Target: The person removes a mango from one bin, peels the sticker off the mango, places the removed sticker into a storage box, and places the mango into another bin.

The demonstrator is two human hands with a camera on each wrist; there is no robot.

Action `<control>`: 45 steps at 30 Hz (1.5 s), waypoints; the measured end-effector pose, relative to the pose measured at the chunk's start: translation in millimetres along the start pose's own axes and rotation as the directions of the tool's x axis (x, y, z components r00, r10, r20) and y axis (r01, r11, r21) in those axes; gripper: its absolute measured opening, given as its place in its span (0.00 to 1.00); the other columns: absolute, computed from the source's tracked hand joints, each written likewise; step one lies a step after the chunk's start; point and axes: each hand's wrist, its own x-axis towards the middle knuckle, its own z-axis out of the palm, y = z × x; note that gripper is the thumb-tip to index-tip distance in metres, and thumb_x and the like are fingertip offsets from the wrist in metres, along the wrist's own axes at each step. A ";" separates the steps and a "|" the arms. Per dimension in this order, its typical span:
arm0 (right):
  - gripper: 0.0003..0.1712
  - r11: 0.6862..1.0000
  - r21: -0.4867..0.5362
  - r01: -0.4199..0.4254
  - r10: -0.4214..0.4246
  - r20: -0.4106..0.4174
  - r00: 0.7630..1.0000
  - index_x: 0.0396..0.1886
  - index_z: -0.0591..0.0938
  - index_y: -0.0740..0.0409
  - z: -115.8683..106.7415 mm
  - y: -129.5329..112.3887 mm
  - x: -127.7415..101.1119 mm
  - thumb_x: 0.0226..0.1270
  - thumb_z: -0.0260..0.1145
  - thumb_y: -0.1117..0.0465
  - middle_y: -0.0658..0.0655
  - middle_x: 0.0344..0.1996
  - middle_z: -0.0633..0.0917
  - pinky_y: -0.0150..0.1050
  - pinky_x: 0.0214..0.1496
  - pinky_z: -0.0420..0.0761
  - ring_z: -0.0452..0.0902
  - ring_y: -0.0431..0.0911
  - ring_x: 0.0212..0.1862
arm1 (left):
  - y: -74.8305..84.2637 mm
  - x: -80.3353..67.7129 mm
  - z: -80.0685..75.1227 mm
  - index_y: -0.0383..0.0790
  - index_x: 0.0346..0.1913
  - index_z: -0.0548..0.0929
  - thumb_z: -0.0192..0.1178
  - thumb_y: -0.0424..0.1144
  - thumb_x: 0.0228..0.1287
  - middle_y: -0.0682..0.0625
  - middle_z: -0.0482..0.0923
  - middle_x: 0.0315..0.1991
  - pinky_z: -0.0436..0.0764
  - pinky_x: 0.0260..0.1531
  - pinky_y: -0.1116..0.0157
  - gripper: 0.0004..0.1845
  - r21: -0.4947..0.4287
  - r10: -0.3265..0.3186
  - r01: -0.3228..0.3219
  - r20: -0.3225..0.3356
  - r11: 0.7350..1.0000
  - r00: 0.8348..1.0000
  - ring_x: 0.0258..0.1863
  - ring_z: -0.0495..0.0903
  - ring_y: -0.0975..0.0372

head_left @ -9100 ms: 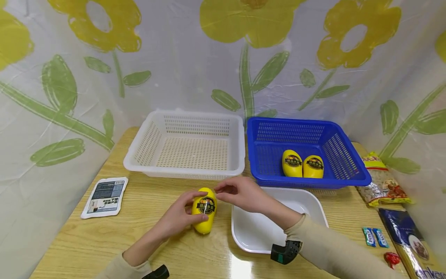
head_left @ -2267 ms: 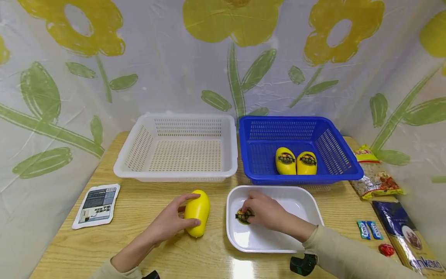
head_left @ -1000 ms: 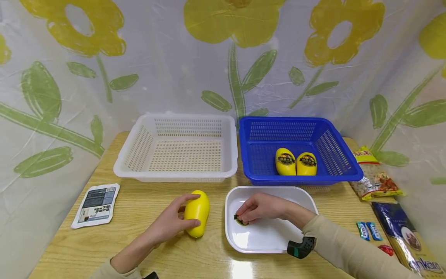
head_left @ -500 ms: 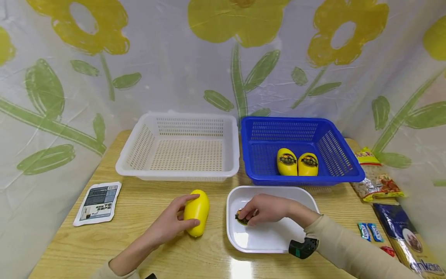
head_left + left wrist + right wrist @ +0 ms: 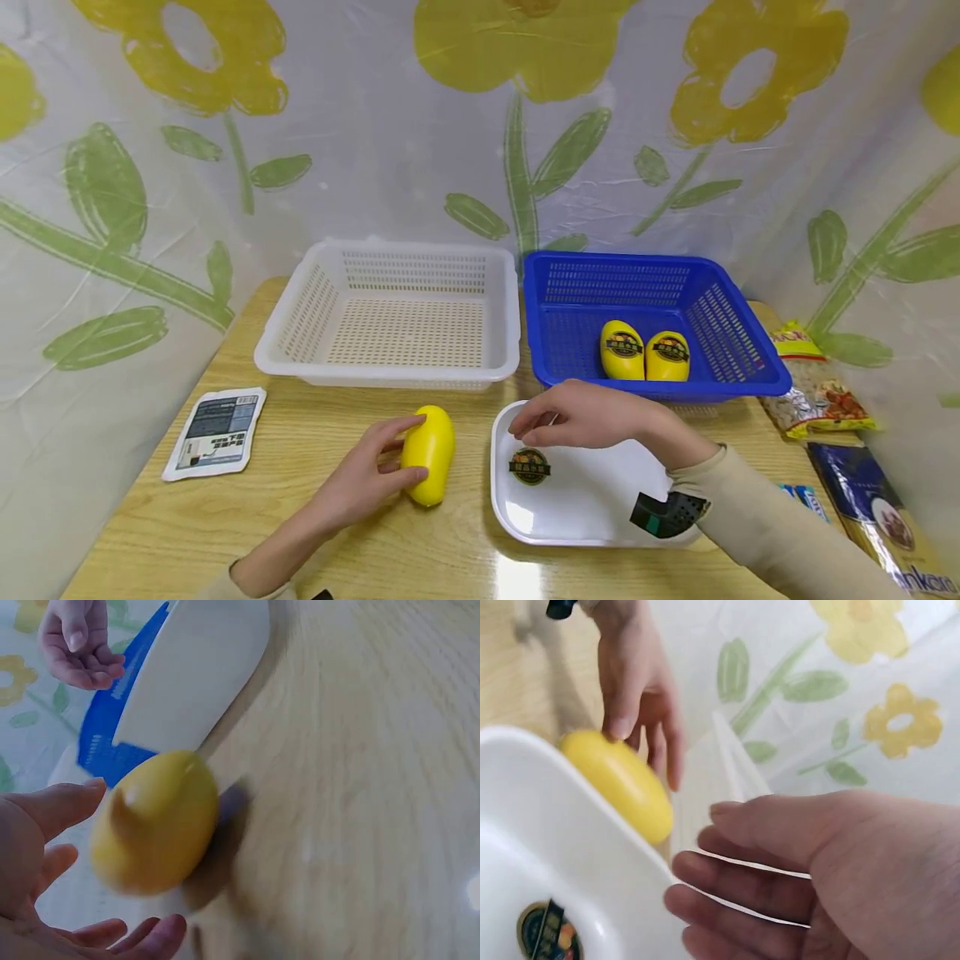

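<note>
A yellow mango (image 5: 429, 457), its upper face bare of any label, lies on the table. My left hand (image 5: 369, 477) holds it from the left, thumb and fingers curled about its side. A round dark sticker (image 5: 529, 467) lies flat inside the white tray (image 5: 585, 533). Just above and behind the sticker hovers my right hand (image 5: 581, 414), fingers loosely bent and holding nothing. In the right wrist view, the right hand's fingers (image 5: 727, 881) are spread beside the tray wall. Two labelled mangoes (image 5: 622, 350) sit in the blue basket (image 5: 660, 388).
A white perforated basket (image 5: 386, 371) stands left of the blue one. At far left lies a flat white packet (image 5: 215, 433). A snack bag (image 5: 817, 392), a blue-and-gold packet (image 5: 870, 508) and small blue candies (image 5: 806, 498) lie on the right.
The mango in my left hand bore the label at first; now the sticker lies in the tray. Over the last half second my right hand lifted off the sticker and moved back.
</note>
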 end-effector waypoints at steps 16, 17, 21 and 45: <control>0.23 0.994 0.105 -0.034 0.063 -0.284 0.957 0.62 0.77 0.63 23.7 -22.3 24.6 0.71 0.63 0.57 0.57 0.56 0.81 0.33 0.53 0.79 0.80 0.47 0.52 | 18.8 4.9 -146.1 0.33 0.60 0.78 0.62 0.38 0.68 0.32 0.62 0.68 0.68 0.51 0.38 0.20 0.543 0.379 -0.129 -0.378 0.830 0.845 0.61 0.66 0.37; 0.24 0.993 0.112 -0.032 0.062 -0.283 0.957 0.62 0.76 0.64 25.4 -22.2 28.0 0.71 0.63 0.58 0.58 0.57 0.80 0.33 0.53 0.79 0.80 0.48 0.53 | 11.7 7.7 -154.9 0.32 0.62 0.75 0.61 0.39 0.69 0.30 0.58 0.69 0.68 0.52 0.37 0.22 0.516 0.342 -0.103 -0.394 0.851 0.853 0.62 0.65 0.34; 0.25 0.989 0.143 -0.030 0.068 -0.269 0.961 0.62 0.76 0.65 30.8 -22.4 43.1 0.70 0.64 0.59 0.60 0.58 0.79 0.34 0.53 0.79 0.79 0.50 0.54 | -14.5 13.0 -179.1 0.35 0.72 0.63 0.54 0.49 0.73 0.31 0.51 0.73 0.75 0.53 0.50 0.32 0.322 0.097 0.025 -0.356 0.946 0.930 0.67 0.62 0.38; 0.23 0.935 -0.354 -0.009 -0.019 -0.077 0.997 0.60 0.81 0.57 59.2 -33.6 121.8 0.67 0.67 0.57 0.54 0.54 0.82 0.32 0.59 0.71 0.73 0.46 0.57 | -40.0 21.9 -185.2 0.33 0.73 0.57 0.60 0.39 0.69 0.53 0.68 0.56 0.80 0.45 0.71 0.35 -0.347 -0.026 -0.047 -0.205 0.937 0.978 0.46 0.80 0.72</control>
